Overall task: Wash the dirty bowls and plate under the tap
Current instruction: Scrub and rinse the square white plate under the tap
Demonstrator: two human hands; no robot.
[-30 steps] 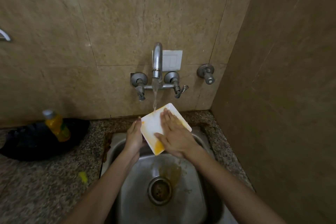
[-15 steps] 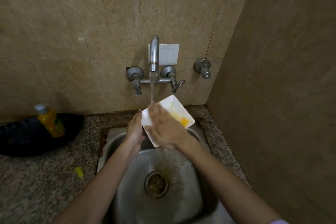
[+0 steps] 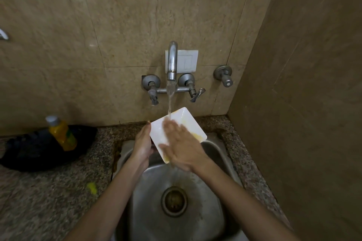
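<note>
At the left of the frame, an orange bottle (image 3: 62, 133) stands against a black object I can't identify, on the speckled counter (image 3: 49, 191), well apart from the work. A yellow scrap (image 3: 92, 189) lies nearer the sink (image 3: 221, 162).

Left of centre, the left hand (image 3: 142, 146) grips the left edge of the white square plate (image 3: 156, 130). Its thumb side runs along the rim and its fingers are curled out of sight beneath. The plate is held tilted over the basin, far corner up, and the stream from the tap (image 3: 172, 60) lands near its upper edge.

The right hand (image 3: 183, 149) lies flat on the plate's face, fingers (image 3: 170, 125) straight and spread, holding nothing. It is blurred, so I judge it to be mid-rub.

Yellow residue clings along the plate's right rim (image 3: 196, 135) and at the bottom corner. To do this well, I'd sweep the flat hand toward that right edge and turn the plate slightly so the water runs across the stain, not beside it. I'd hold the tilt so the runoff drops toward the drain (image 3: 174, 200), and grip firmly, since a wet plate is likely to be slippery.
</note>
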